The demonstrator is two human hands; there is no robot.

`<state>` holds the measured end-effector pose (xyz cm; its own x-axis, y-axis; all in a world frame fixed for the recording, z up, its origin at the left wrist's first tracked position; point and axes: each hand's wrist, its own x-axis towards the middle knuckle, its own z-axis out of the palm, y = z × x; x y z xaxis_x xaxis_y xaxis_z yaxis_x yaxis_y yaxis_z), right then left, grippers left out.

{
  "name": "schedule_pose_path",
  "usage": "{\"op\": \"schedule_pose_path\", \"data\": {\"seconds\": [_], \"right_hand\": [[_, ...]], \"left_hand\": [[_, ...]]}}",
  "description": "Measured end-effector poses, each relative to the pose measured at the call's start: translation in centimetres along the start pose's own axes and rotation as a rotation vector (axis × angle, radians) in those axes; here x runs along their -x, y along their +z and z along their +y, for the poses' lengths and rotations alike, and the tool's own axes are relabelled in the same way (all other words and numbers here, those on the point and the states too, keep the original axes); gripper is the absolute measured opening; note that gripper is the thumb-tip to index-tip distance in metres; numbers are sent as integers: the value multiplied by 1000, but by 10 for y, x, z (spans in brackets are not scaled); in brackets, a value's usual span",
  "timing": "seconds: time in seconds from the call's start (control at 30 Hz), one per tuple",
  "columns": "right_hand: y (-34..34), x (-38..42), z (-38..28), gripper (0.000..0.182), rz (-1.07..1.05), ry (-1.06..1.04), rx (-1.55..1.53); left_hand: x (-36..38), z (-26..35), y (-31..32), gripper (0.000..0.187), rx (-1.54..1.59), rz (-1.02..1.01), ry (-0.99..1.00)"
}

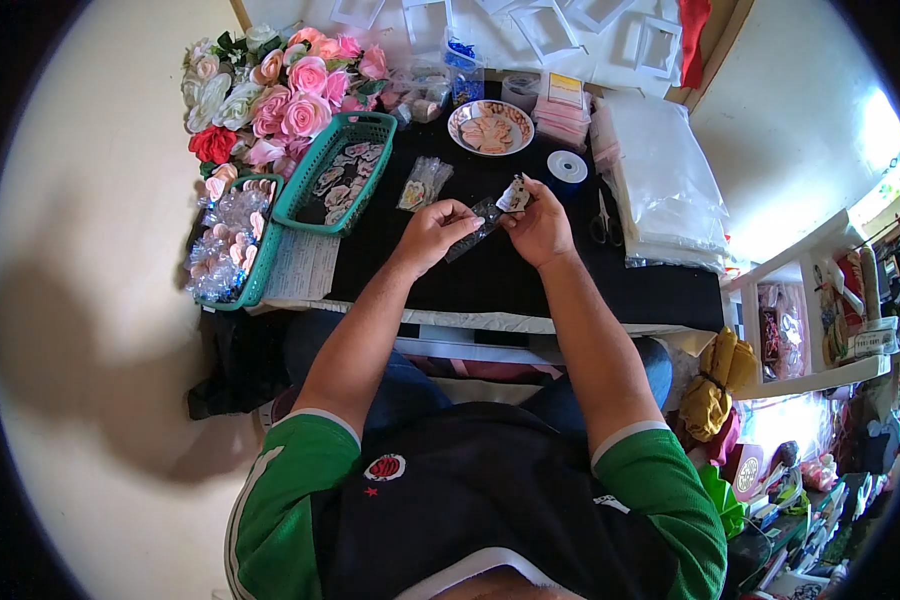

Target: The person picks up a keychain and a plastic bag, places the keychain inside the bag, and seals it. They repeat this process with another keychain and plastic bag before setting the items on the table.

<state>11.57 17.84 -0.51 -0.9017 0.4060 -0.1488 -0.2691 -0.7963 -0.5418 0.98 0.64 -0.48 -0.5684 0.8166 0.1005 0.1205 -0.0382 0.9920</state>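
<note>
Above the black tabletop, my right hand (541,225) pinches a small white cutout with dark markings (513,196). My left hand (438,235) has its fingers closed on the edge of a small clear plastic bag (478,228), which lies between both hands, close to the cutout. Just beyond my left hand rest small clear packets with a flower-like piece inside (423,184). Further left, a green basket (282,215) contains several flat, pale cutouts (350,180). A patterned bowl (454,135) with peach-coloured pieces (489,132) stands ahead of my hands.
At the right are a ribbon spool (567,167), scissors (604,222) and stacked clear plastic sheets (665,180). Pink packets (562,115) stand behind the spool. Artificial roses (295,95) fill the back left, above a second basket (260,270) of wrapped pieces. White frames (545,32) lie at the back.
</note>
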Motion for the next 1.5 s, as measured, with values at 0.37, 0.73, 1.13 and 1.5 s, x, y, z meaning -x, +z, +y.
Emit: {"op": "schedule_pose_path", "data": {"seconds": [0.37, 0.73, 1.13, 1.5], "right_hand": [[3, 1, 0, 15, 25, -12, 15], [-4, -3, 2, 18, -10, -17, 24], [-1, -3, 3, 14, 15, -11, 103], [4, 1, 4, 9, 12, -27, 137]], "left_hand": [[0, -2, -1, 24, -30, -5, -21], [1, -2, -2, 24, -43, -32, -24], [1, -5, -4, 23, 35, -64, -13], [2, -3, -4, 22, 38, -64, 8]]}}
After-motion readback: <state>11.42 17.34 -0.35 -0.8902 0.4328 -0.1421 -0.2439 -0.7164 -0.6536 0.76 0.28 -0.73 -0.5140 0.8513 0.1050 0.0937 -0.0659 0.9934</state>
